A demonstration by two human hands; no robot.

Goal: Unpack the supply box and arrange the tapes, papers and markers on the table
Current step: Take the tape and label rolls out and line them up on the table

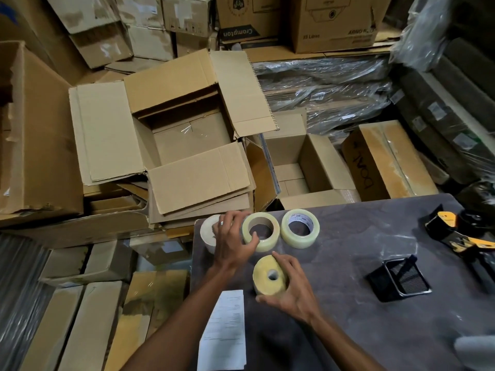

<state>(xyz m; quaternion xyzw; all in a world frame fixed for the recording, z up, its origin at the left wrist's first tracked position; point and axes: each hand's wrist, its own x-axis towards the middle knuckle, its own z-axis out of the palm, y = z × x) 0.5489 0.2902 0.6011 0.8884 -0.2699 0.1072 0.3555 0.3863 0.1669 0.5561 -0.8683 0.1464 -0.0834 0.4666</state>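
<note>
Four tape rolls sit at the table's (348,263) near-left corner: the left hand (231,243) has its grip curled around the middle clear roll (261,231), beside a white roll (208,232) and another clear roll (300,228). The right hand (292,286) grips the thick yellowish roll (269,275) just in front. Papers (225,330) lie at the near edge, and the open supply box (187,140) stands beyond the table.

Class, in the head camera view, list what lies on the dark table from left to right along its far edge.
White tape roll → left hand → clear tape roll with brown core → clear tape roll with white core → black-and-yellow tape dispenser.
</note>
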